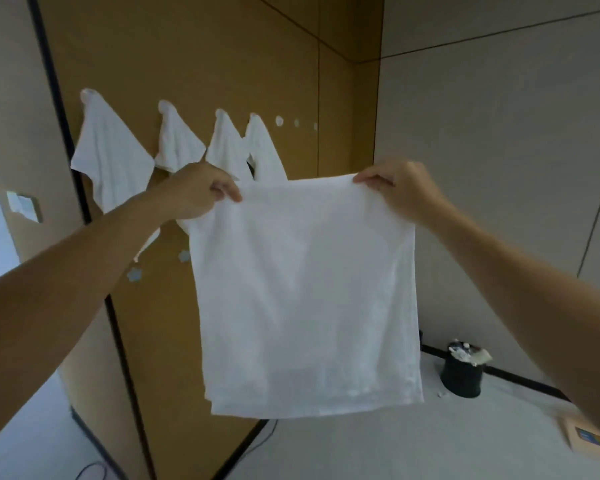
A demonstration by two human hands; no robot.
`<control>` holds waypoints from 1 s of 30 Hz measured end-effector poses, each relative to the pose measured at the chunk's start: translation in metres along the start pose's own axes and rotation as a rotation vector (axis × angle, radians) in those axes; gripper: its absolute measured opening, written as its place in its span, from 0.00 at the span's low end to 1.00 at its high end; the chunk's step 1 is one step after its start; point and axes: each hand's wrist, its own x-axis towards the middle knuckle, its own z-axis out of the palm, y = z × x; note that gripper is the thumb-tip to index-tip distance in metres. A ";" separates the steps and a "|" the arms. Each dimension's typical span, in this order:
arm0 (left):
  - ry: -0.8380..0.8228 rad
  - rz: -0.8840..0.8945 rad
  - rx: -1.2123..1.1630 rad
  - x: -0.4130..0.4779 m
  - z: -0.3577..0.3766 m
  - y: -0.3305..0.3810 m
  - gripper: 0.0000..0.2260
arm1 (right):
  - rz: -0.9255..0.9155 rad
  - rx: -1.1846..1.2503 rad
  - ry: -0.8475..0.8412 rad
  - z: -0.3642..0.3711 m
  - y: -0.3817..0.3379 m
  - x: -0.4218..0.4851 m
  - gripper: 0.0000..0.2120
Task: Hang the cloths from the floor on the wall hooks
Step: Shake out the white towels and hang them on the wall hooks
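I hold a white cloth [305,299] spread flat in front of me, hanging down from its top edge. My left hand [201,190] pinches its upper left corner and my right hand [395,188] pinches its upper right corner. Behind it, on the brown wooden wall [194,57], several white cloths hang from a row of small white hooks, such as the leftmost cloth [110,157]. To their right three hooks stand bare, the nearest being a white hook [279,121]. The held cloth hides the lower part of the wall.
A black waste bin [463,372] with paper in it stands on the pale floor by the grey right wall. A flat box [589,438] lies at the lower right. Two star-shaped stickers [134,274] sit low on the wooden wall. A wall switch [23,204] is at left.
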 end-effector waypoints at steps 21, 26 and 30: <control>-0.078 -0.053 -0.112 0.305 0.271 -0.008 0.07 | 0.184 0.019 -0.098 0.165 0.319 0.127 0.16; -0.044 0.031 -0.082 0.366 0.315 0.008 0.12 | 0.049 -0.015 -0.116 0.182 0.406 0.170 0.08; -0.053 0.038 -0.062 0.413 0.340 0.011 0.16 | -0.009 0.024 -0.159 0.199 0.457 0.202 0.09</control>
